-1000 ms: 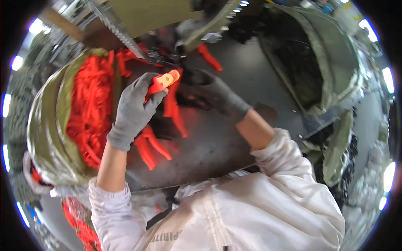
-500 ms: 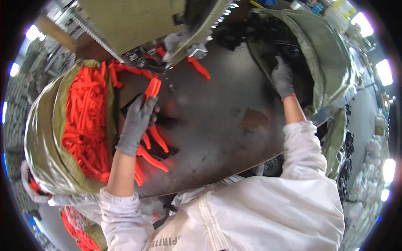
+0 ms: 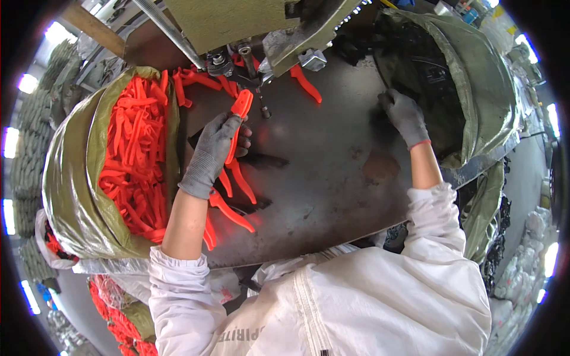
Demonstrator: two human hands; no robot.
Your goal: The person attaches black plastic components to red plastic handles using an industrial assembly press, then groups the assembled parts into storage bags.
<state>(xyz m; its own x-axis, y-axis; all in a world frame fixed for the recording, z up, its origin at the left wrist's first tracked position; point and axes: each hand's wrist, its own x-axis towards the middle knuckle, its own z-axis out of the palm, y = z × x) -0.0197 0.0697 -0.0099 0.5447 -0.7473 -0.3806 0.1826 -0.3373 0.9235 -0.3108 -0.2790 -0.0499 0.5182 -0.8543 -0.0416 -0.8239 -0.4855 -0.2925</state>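
My left hand [image 3: 218,145], in a grey glove, is closed around a red plastic handle piece [image 3: 242,104] that points up toward the machine. Several more curved red handles [image 3: 233,213] lie on the dark metal table [image 3: 320,172] just below that hand. At the near side of the opening of the right sack [image 3: 490,89], my gloved right hand [image 3: 405,117] has its fingers curled together. Whatever they may hold is lost against the dark background. Black parts [image 3: 424,68] fill that sack, too dark to tell apart.
A greenish machine head [image 3: 231,24] with a metal rod [image 3: 265,110] overhangs the table's far side. More red handles lie beneath it, one [image 3: 306,85] to its right. On the left stands an olive sack [image 3: 71,172] heaped with red handles [image 3: 133,160].
My right hand has drawn back from inside the sack to its near edge, its fingers now curled. My left hand still grips the red handle piece, now tilted more. The view has shifted slightly.
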